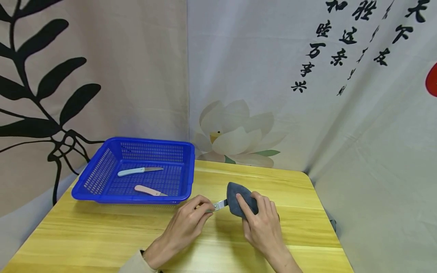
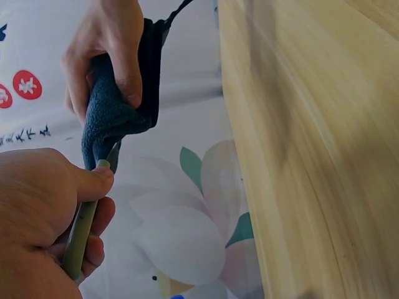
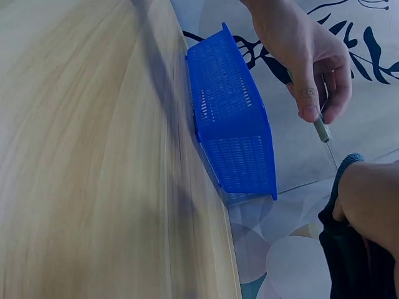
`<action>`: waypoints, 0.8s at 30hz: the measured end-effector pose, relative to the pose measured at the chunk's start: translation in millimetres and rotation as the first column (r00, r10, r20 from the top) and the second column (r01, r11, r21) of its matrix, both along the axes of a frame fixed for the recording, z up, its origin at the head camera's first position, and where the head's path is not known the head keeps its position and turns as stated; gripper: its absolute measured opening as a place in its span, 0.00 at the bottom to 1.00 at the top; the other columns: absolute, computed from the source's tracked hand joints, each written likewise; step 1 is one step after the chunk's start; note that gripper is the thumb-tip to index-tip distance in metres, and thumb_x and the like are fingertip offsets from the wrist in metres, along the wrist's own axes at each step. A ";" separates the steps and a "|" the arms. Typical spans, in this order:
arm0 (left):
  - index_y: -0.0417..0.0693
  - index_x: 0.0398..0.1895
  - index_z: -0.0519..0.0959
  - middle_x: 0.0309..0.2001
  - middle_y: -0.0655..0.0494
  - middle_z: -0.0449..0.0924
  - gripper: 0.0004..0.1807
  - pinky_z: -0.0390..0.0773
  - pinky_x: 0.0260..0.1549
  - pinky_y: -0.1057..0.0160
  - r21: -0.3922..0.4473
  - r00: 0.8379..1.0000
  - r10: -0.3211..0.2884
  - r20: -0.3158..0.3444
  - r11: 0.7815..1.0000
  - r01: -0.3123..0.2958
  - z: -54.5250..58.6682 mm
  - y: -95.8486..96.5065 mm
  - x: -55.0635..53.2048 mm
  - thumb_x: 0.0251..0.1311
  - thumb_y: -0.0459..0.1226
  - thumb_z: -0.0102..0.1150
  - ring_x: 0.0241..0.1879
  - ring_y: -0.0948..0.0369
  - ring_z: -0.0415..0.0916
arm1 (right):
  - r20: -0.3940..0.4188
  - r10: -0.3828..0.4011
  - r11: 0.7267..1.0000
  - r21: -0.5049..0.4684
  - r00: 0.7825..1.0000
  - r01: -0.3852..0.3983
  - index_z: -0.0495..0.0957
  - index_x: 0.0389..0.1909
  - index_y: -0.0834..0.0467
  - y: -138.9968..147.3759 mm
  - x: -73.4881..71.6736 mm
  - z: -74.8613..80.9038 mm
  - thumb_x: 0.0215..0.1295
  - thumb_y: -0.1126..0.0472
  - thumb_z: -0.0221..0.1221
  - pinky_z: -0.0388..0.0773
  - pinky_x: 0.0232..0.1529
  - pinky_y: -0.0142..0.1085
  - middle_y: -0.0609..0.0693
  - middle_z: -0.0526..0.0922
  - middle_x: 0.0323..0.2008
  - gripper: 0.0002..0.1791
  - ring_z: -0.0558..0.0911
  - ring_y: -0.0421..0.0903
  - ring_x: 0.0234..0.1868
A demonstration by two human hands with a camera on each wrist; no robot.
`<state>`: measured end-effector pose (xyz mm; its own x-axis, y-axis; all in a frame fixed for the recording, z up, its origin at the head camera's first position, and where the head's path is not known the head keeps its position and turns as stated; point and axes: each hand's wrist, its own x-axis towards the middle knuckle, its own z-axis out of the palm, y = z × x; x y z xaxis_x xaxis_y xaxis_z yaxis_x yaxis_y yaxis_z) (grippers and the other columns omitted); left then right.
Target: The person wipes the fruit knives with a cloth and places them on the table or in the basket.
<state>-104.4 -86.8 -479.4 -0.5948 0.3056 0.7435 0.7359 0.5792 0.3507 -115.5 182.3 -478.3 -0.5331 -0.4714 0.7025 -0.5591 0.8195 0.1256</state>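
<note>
My left hand (image 1: 184,227) grips a small knife by its pale green handle (image 2: 80,240), the blade pointing toward my right hand. In my right hand (image 1: 264,225) is a dark blue-grey cloth (image 1: 235,199), folded over and pinched between thumb and fingers. The cloth covers the outer part of the blade; a short stretch of bare blade (image 1: 222,204) shows between handle and cloth. Both hands are held above the table, in front of the basket's right corner. In the right wrist view, the thin blade runs from the handle (image 3: 322,129) to the cloth's edge.
A blue plastic basket (image 1: 192,170) stands on the left of the wooden table (image 1: 300,212). Inside lie a knife with a light blue handle (image 1: 131,171) and one with a pink handle (image 1: 146,190). Printed curtains (image 1: 239,68) hang behind the table.
</note>
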 end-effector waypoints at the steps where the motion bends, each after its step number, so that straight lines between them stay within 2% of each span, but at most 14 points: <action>1: 0.47 0.39 0.90 0.42 0.57 0.87 0.11 0.85 0.39 0.69 0.000 1.000 0.001 -0.002 1.000 -0.001 0.1 -0.1 0.2 0.59 0.26 0.81 0.39 0.65 0.83 | -0.002 0.000 1.000 -0.002 1.000 0.000 0.84 0.73 0.49 0.6 -0.6 0.2 0.64 0.61 0.59 0.77 0.42 0.51 0.66 0.82 0.57 0.34 0.79 0.61 0.48; 16: 0.50 0.39 0.89 0.42 0.59 0.87 0.12 0.86 0.39 0.69 0.004 1.000 0.005 0.004 1.000 -0.005 -1.2 -2.6 0.5 0.60 0.26 0.81 0.39 0.65 0.83 | -0.003 -0.029 0.999 -0.018 1.000 0.029 0.85 0.72 0.52 15.2 -7.2 -1.4 0.56 0.65 0.66 0.75 0.42 0.52 0.68 0.82 0.57 0.37 0.80 0.63 0.47; 24: 0.49 0.40 0.89 0.43 0.58 0.87 0.12 0.86 0.39 0.69 0.024 1.000 -0.012 0.021 1.000 0.012 -2.6 -6.6 -1.3 0.60 0.25 0.80 0.39 0.64 0.84 | -0.001 -0.054 0.998 -0.042 0.999 0.054 0.84 0.73 0.52 26.2 -11.0 -1.8 0.57 0.66 0.64 0.75 0.42 0.54 0.69 0.81 0.58 0.38 0.80 0.66 0.47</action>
